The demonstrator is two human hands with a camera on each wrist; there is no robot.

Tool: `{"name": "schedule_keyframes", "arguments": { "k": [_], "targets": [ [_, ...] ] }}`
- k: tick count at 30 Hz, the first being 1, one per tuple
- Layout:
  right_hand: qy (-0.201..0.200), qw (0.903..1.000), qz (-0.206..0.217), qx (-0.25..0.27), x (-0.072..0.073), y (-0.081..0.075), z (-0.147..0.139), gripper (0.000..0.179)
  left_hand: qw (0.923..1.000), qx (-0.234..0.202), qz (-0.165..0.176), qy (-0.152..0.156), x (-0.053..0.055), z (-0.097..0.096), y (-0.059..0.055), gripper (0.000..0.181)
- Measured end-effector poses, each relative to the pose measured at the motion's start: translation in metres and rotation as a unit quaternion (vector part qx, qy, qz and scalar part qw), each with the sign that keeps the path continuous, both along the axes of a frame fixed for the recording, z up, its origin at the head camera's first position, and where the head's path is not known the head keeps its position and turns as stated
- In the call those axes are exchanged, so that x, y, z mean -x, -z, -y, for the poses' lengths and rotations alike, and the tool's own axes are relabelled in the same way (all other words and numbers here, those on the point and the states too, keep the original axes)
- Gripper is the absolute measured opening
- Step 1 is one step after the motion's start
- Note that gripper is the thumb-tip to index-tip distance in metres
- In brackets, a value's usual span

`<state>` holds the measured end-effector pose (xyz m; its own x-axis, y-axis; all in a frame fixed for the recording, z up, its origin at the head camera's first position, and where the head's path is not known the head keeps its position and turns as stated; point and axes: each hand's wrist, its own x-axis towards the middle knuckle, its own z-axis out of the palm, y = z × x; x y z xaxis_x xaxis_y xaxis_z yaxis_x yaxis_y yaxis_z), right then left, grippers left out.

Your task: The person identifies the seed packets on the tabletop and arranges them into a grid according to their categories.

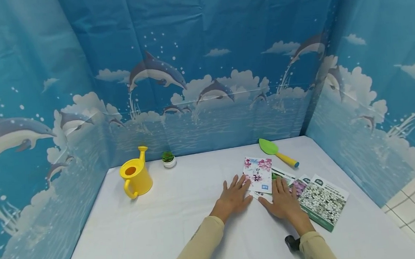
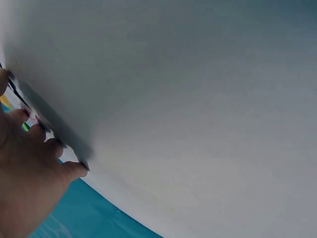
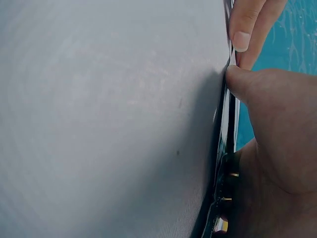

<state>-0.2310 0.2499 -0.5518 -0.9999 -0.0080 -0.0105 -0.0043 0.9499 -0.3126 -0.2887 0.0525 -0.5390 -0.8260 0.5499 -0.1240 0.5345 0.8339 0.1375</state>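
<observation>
Both hands lie flat on a group of flower-printed packets at the right of the white table. My left hand (image 1: 234, 196) spreads its fingers, tips at the left edge of a packet with pink blossoms (image 1: 257, 168). Beneath that one, the edge of another packet shows between the hands. The fingers of my right hand (image 1: 282, 200) stretch forward over a green-and-white packet (image 1: 284, 175), partly hiding it. In the right wrist view, fingertips of the left hand (image 3: 246, 29) are close to the right thumb. Just right of the right hand lies a packet with white flowers (image 1: 322, 199), overlapping a purple-flowered packet (image 1: 298, 186).
A green trowel with a yellow handle (image 1: 278, 152) lies behind the packets. At the back left stand a yellow watering can (image 1: 140, 180) and a small potted plant (image 1: 168, 159). Dolphin-printed curtains (image 1: 206, 117) border the white table (image 1: 183, 195) at the back and sides.
</observation>
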Motion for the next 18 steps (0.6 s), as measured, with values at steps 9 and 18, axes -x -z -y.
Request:
{"name": "schedule_keyframes", "arguments": {
  "k": [9,18],
  "targets": [
    [-0.001,1.0000,0.002,0.000,0.000,-0.002,0.002,0.098,1.0000,0.000,-0.003,0.000,-0.001,0.007,-0.003,0.067],
    [0.000,1.0000,0.007,-0.006,0.001,0.000,0.001,0.098,1.0000,-0.008,0.000,0.000,-0.004,0.016,-0.003,0.066]
  ]
}}
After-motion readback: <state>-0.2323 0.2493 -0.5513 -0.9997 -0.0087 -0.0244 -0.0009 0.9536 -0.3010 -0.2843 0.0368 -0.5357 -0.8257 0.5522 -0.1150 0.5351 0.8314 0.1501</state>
